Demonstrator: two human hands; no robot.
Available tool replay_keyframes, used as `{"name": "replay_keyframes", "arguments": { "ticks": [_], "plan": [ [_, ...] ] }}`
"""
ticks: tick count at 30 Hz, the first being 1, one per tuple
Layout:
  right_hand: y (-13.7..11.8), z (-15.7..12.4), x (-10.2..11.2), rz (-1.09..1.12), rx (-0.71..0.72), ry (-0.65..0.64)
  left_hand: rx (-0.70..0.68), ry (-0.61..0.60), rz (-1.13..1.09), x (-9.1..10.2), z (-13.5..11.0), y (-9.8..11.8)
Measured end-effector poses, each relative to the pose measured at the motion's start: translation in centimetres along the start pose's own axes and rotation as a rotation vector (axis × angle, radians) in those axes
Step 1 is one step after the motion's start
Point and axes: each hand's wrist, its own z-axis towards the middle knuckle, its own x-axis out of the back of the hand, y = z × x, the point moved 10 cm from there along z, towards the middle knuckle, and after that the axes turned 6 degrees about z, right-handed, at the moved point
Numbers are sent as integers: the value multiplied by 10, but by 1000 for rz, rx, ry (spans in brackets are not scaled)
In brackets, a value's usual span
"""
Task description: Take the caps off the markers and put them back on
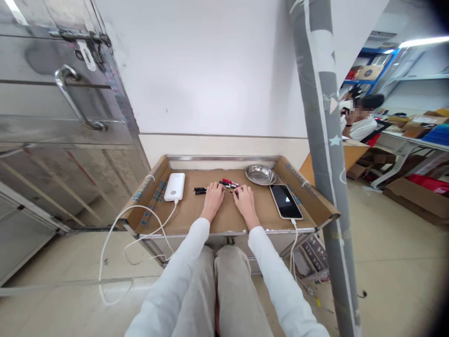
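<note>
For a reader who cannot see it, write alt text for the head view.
A seated person's left hand and right hand rest flat on a cardboard-lined metal table, fingertips at a few black and red pens. A white power bank lies left; a steel dish and phone lie right.

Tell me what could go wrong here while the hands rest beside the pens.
1. The small black and red pens lie loose by the left hand and right hand; a nudge might roll them away.
2. The white cable from the white rectangular power bank loops to the floor; a foot might catch it.
</note>
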Motion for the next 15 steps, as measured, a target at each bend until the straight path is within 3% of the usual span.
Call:
{"name": "replay_keyframes", "arguments": {
  "ticks": [5, 15],
  "plan": [
    [0, 0, 3, -28, -14, -11, -5, -18, -11, -6, 7, -1],
    [3, 1, -1, 15, -13, -39, -181, -70, -193, -6, 4, 17]
  ]
}}
